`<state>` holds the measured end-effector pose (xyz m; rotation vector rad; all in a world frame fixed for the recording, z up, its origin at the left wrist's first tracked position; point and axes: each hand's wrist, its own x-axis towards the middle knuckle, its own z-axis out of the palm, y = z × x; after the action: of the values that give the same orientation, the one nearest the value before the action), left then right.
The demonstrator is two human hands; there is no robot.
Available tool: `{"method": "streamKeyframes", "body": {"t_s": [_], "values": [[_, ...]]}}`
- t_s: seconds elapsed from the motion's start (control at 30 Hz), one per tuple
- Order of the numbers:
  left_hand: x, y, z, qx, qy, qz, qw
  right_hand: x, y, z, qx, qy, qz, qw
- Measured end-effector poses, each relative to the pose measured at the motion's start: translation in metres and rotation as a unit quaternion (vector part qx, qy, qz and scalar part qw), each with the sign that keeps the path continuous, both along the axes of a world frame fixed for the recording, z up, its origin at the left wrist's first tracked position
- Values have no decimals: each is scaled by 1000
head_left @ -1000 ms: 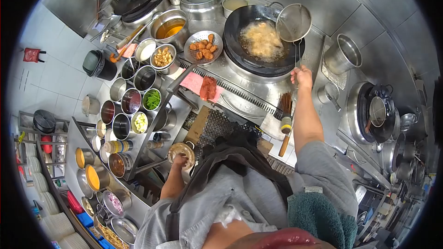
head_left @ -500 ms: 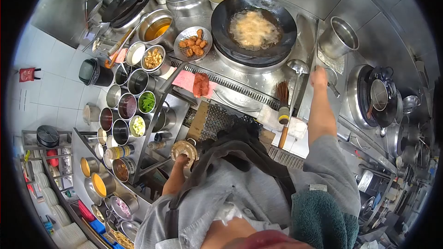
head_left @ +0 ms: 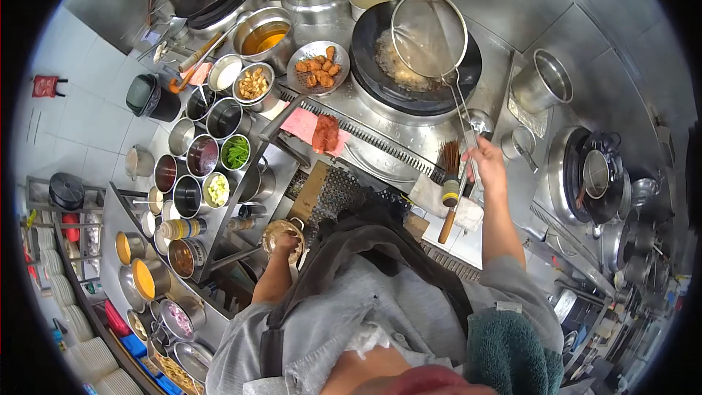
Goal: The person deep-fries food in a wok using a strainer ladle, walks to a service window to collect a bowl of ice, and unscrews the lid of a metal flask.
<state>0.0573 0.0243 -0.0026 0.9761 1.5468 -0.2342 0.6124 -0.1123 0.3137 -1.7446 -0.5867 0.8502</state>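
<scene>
My right hand (head_left: 486, 162) is closed around the long metal handle of a round mesh strainer (head_left: 430, 33). The strainer is over the right part of the black wok (head_left: 368, 56), hiding much of the bubbling oil (head_left: 409, 77) in it. Under the strainer's handle lies a ladle (head_left: 479, 123), close to a bamboo brush (head_left: 448, 170). Down at my left side, my left hand (head_left: 285, 241) is at a round, pale metal vessel (head_left: 276, 228). Its fingers are partly hidden, so I cannot tell how they hold it.
Left of the wok stand a perforated bowl (head_left: 301, 77) of browned fried pieces, a pot (head_left: 263, 38) of amber liquid and a tin of browned chunks (head_left: 253, 84). Several ingredient tins (head_left: 202, 155) crowd the left rack. A tall pot (head_left: 541, 80) stands to the right.
My right hand has come left and closer to me, and now holds the mesh strainer over the wok. The pale foam in the wok is largely covered. My left hand stays near the same vessel.
</scene>
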Motion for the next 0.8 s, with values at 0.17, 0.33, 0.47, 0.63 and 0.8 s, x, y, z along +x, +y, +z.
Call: {"method": "streamKeyframes", "body": {"t_s": [0.17,0.33,0.47,0.63,0.8], "values": [[2,-9,20,9,58,-57,997,-1,-3,-3,-130,-77,42,988],[-28,-6,-1,-17,21,-13,1000,36,-24,3,-186,-435,57,879],[-42,-16,-4,23,34,-6,999,34,-11,36,-194,-441,-6,876],[-67,-12,-50,212,11,-412,886,64,63,-3,-210,-521,-12,827],[-42,-4,-19,75,22,-131,988,38,104,-12,-255,-517,39,816]]}}
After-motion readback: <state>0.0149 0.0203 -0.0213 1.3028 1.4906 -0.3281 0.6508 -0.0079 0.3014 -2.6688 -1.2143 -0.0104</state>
